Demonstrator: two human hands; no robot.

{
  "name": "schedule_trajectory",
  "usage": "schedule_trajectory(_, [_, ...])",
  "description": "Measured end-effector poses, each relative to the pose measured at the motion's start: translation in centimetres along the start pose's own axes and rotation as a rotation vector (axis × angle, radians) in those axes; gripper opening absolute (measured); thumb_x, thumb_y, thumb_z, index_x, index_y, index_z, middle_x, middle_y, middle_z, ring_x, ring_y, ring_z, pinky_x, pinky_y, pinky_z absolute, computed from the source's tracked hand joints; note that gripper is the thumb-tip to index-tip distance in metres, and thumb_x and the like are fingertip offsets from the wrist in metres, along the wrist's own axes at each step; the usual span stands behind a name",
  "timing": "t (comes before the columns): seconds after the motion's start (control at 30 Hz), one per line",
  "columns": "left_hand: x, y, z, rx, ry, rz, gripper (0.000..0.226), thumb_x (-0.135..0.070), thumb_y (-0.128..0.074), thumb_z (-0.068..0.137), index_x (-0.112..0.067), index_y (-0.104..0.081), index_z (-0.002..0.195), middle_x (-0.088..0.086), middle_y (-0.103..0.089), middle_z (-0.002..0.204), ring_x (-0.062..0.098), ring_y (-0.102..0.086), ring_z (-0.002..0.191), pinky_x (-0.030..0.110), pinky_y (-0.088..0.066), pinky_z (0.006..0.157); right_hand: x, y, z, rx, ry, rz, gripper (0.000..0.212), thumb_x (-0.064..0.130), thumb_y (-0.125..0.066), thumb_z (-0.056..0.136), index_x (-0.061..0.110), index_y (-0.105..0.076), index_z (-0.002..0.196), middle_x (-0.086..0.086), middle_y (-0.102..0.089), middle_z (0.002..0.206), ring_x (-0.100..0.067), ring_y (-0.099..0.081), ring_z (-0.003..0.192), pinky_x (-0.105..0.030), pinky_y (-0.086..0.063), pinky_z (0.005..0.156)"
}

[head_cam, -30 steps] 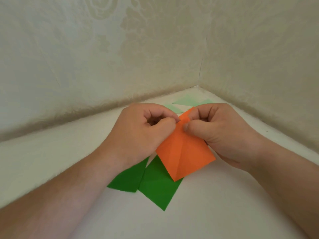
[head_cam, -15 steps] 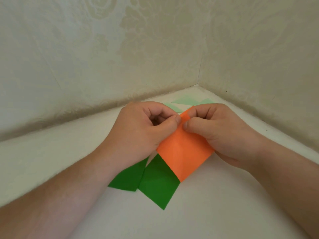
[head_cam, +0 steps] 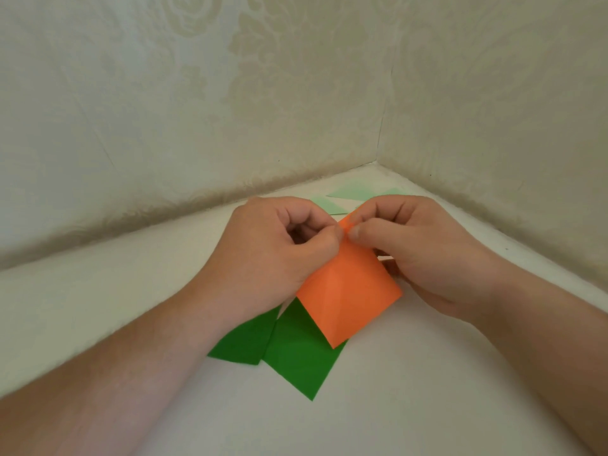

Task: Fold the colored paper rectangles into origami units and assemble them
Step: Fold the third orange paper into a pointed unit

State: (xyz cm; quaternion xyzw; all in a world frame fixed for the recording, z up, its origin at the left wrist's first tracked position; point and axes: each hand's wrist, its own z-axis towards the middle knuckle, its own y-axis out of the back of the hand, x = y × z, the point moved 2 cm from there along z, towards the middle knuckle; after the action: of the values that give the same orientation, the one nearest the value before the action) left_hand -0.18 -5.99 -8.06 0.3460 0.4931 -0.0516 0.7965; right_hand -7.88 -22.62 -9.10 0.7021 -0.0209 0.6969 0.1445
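Note:
An orange paper (head_cam: 347,296) with a centre crease hangs tilted above the white surface, its far tip held up. My left hand (head_cam: 276,251) pinches that tip from the left between thumb and forefinger. My right hand (head_cam: 424,248) pinches the same tip from the right, thumb against curled fingers. Under the orange paper lie two dark green folded pieces: a larger one (head_cam: 301,360) pointing towards me and a smaller one (head_cam: 245,340) beside it on the left, partly under my left wrist.
Pale green folded papers (head_cam: 348,194) lie behind my hands in the corner. Patterned cream walls (head_cam: 230,110) close in the white surface (head_cam: 411,390) at the back and right, meeting at a corner just beyond the papers.
The orange paper flattened half a second ago and now shows its centre crease again, hanging lower over the green piece. Both hands stay pinched at its far tip.

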Motion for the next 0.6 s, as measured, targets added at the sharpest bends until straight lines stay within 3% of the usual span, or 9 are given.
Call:
schedule_trajectory(0.1, [0.01, 0.0, -0.08, 0.019, -0.003, 0.017, 0.015, -0.027, -0.074, 0.09, -0.03, -0.079, 0.076, -0.016, -0.073, 0.071, -0.003, -0.063, 0.062, 0.009, -0.043, 0.056, 0.18, 0.17, 0.0, -0.028, 0.034, 0.037, 0.01, 0.004, -0.067, 0.091, 0.009, -0.073, 0.084, -0.01, -0.068, 0.079, -0.019, -0.06, 0.071, -0.027, -0.051, 0.061])
schedule_trajectory(0.23, [0.07, 0.01, 0.03, 0.035, -0.005, 0.019, 0.013, -0.027, -0.073, 0.09, -0.03, -0.079, 0.078, -0.014, -0.074, 0.074, -0.003, -0.063, 0.064, 0.009, -0.045, 0.058, 0.2, 0.22, -0.04, -0.025, 0.034, 0.013, 0.008, 0.007, -0.067, 0.092, 0.002, -0.072, 0.09, -0.024, -0.069, 0.085, -0.023, -0.061, 0.073, -0.029, -0.052, 0.062])
schedule_trajectory(0.47, [0.57, 0.24, 0.36, 0.063, 0.027, -0.012, 0.011, -0.033, -0.073, 0.089, -0.032, -0.079, 0.081, -0.013, -0.076, 0.079, 0.001, -0.067, 0.07, 0.014, -0.051, 0.06, 0.15, -0.08, -0.09, 0.024, 0.023, -0.019, 0.017, 0.014, -0.064, 0.098, 0.016, -0.07, 0.082, -0.005, -0.066, 0.077, -0.014, -0.059, 0.068, -0.021, -0.049, 0.057])
schedule_trajectory(0.6, [0.9, 0.15, 0.51, 0.115, 0.042, -0.011, 0.011, -0.035, -0.072, 0.092, -0.034, -0.08, 0.085, -0.012, -0.077, 0.082, 0.009, -0.072, 0.077, 0.024, -0.056, 0.067, 0.16, 0.06, -0.1, 0.028, 0.046, 0.027, 0.006, 0.01, -0.068, 0.094, 0.015, -0.07, 0.096, -0.003, -0.07, 0.084, -0.014, -0.063, 0.072, -0.024, -0.051, 0.062])
